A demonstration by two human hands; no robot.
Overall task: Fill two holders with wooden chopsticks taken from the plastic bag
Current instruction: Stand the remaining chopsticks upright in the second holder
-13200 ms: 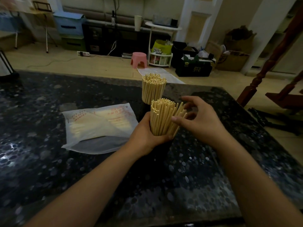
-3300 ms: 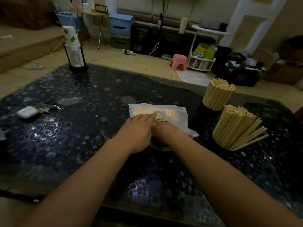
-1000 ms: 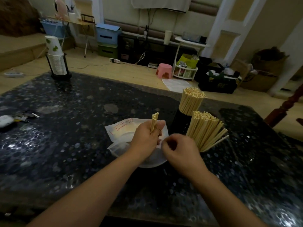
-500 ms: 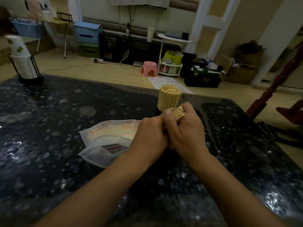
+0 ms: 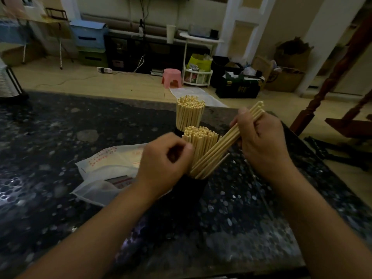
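Two dark holders stand mid-table, both packed with pale wooden chopsticks. The far bundle [image 5: 189, 112] is upright. The near holder [image 5: 196, 185] carries a bundle [image 5: 201, 141] with its top fanned. My right hand [image 5: 261, 143] grips a small bunch of chopsticks [image 5: 225, 140] slanted, lower ends in the near holder. My left hand [image 5: 164, 165] is curled against the left side of the near bundle; whether it grips chopsticks is unclear. The white plastic bag [image 5: 106, 168] lies flat to the left, red print on it.
The dark speckled stone table [image 5: 60, 208] ends just behind the holders and at right. A stack of paper cups in a rack [image 5: 8, 85] stands at the far left edge. A wooden stair post [image 5: 330, 77] rises beyond the right edge.
My hands, pressed together over the near holder half a second ago, have parted. The right hand now tilts a small bunch rightward into the holder; the left stays at the bundle's side.
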